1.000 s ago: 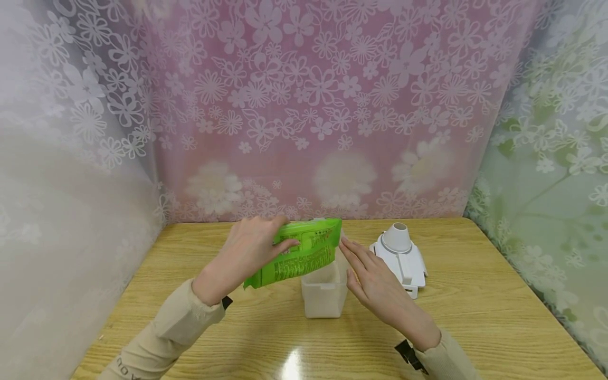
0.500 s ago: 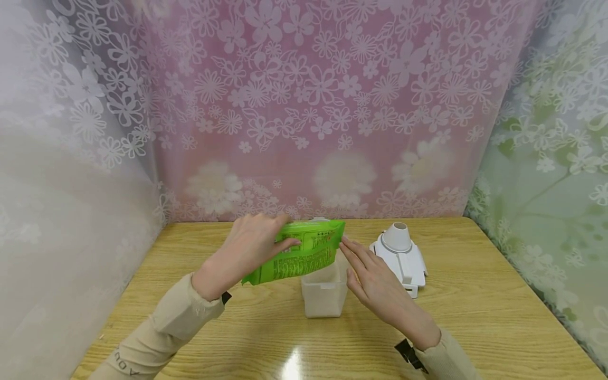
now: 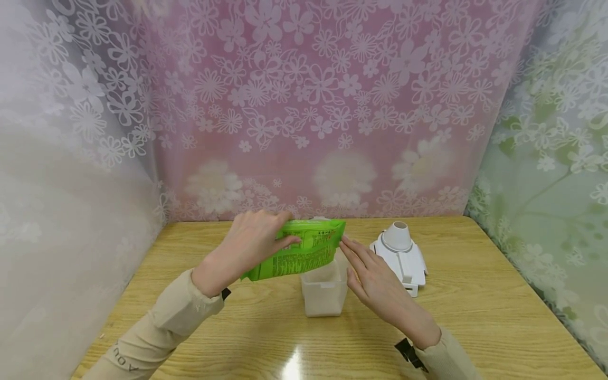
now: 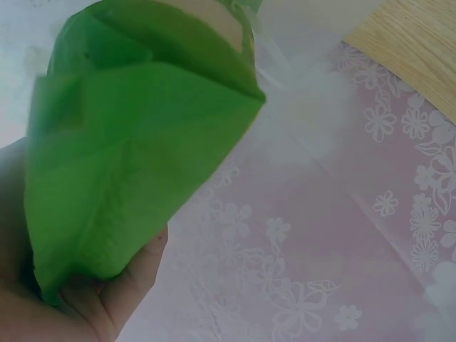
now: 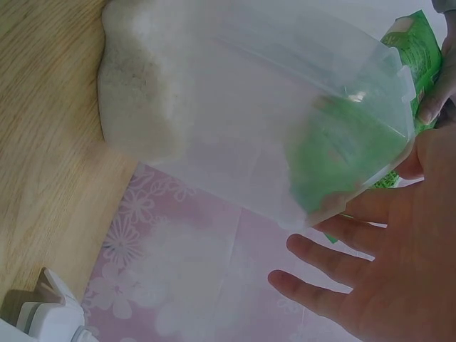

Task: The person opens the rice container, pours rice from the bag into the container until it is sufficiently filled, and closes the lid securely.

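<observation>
My left hand [image 3: 249, 245] grips a green printed plastic bag [image 3: 306, 250] from above, thumb on its near side. The bag lies tilted over a translucent white container [image 3: 325, 302] that stands upright on the table. Through the container's wall, the right wrist view shows a pale, cream-coloured filling [image 5: 139, 100] at the bottom and the bag's green end near the mouth. My right hand [image 3: 380, 282] rests at the container's right rim with its fingers extended. Those fingertips lie close to the bag's end; whether they touch it I cannot tell. The bag's opening is hidden in the head view.
A white plastic piece with a cone-shaped spout [image 3: 399, 258] sits on the wooden table [image 3: 475, 306] to the right of the container. Floral curtains [image 3: 323, 132] enclose the back and both sides.
My left hand has risen slightly, lifting the bag's left end so that the bag lies a little flatter. The right hand and the container stay in place.
</observation>
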Available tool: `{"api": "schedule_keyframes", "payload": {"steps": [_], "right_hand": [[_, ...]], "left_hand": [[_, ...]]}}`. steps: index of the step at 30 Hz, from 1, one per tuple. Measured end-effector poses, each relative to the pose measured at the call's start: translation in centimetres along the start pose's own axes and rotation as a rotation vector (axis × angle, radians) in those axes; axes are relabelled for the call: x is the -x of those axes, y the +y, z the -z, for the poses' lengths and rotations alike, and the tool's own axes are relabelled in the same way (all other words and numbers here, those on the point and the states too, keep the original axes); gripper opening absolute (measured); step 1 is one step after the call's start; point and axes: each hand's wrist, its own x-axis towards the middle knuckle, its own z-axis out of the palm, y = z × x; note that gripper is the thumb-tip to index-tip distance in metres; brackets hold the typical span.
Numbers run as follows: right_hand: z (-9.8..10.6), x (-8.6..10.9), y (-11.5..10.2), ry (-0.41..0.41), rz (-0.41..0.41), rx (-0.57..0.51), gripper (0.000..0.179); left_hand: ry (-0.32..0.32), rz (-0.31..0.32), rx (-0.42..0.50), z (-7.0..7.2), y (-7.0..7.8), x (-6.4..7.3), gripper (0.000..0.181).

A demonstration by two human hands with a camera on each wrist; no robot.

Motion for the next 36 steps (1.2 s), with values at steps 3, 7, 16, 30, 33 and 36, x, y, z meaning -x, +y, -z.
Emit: {"api": "schedule_keyframes", "payload": {"steps": [3, 7, 16, 30, 33, 36], "right_hand": [[0.0, 0.02, 0.02, -0.001, -0.002, 0.001, 0.051], [-0.05, 0.08, 0.05, -0.009, -0.011, -0.005, 0.052], [-0.07, 0.13, -0.03, -0.008, -0.011, -0.003, 0.051], [-0.03, 0.08, -0.08, -0.002, -0.009, -0.005, 0.051], [-0.03, 0.07, -0.06, -0.004, -0.009, -0.003, 0.051], [-0.04, 0.06, -0.03, -0.001, -0.007, 0.0, 0.051]], "left_hand": [[0.011, -0.002, -0.009, 0.09, 0.03, -0.06, 0.035], [0.012, -0.001, -0.012, 0.19, 0.1, -0.13, 0.035], [0.017, -0.021, -0.058, 0.47, 0.25, -0.33, 0.035], [0.085, -0.077, -0.126, 0.29, 0.18, -0.39, 0.035], [0.105, -0.094, -0.135, 0.07, 0.07, -0.36, 0.035], [0.116, -0.105, -0.133, -0.08, -0.1, -0.43, 0.036]]}}
